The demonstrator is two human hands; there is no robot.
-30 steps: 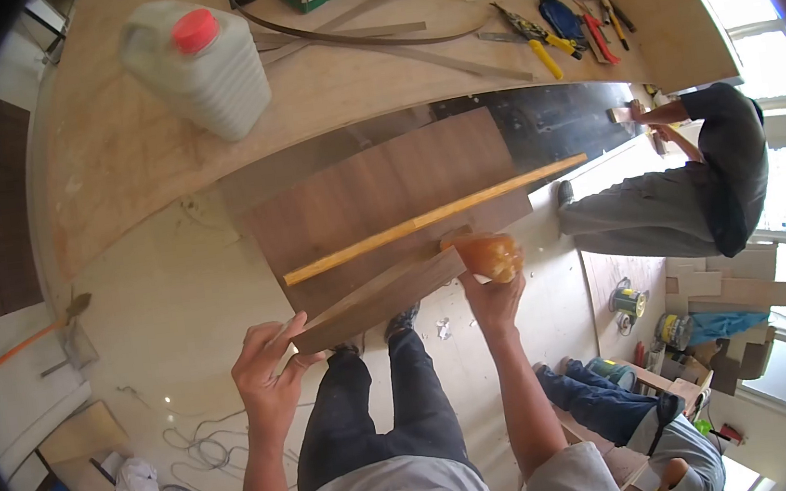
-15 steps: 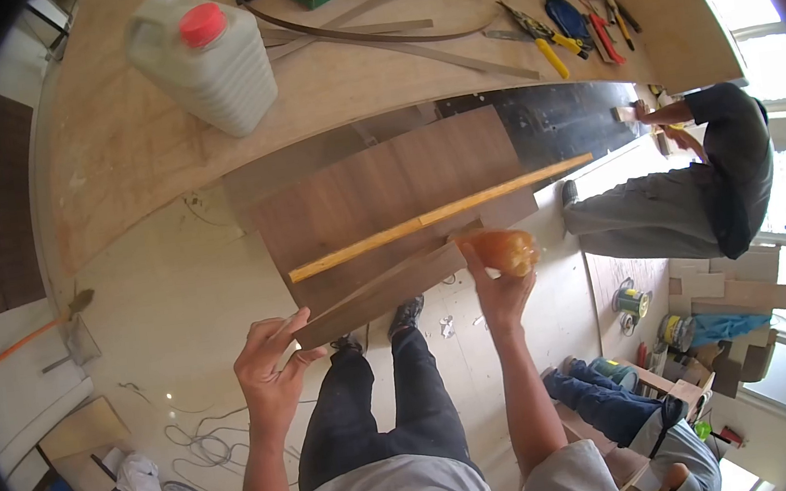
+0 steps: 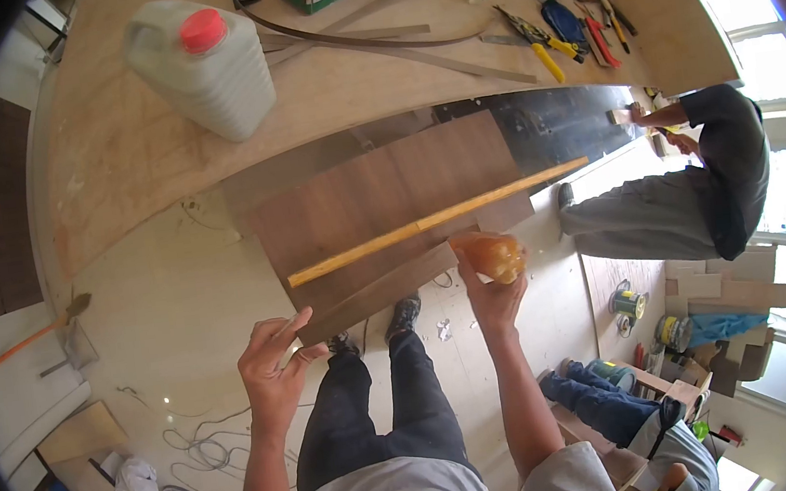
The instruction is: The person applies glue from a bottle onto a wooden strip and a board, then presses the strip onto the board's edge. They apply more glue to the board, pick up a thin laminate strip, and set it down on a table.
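A narrow brown wood-grain board is held in front of me, slanting up to the right. My left hand pinches its left end between thumb and fingers, where a pale edge shows. At the board's other end, my right hand is closed round a squeezable plastic bottle with amber liquid inside. The bottle lies on its side, its narrow end pointing left over the board. Just beyond, a yellow wooden strip rests across a large brown panel.
The workbench ahead carries a white jerrycan with a red cap, edging strips and pliers. One person bends over a dark surface at right; another is at lower right. A cable coils on the floor.
My right hand and the bottle have shifted slightly left along the board. My left hand keeps its pinch at the left end, and the view has moved a little.
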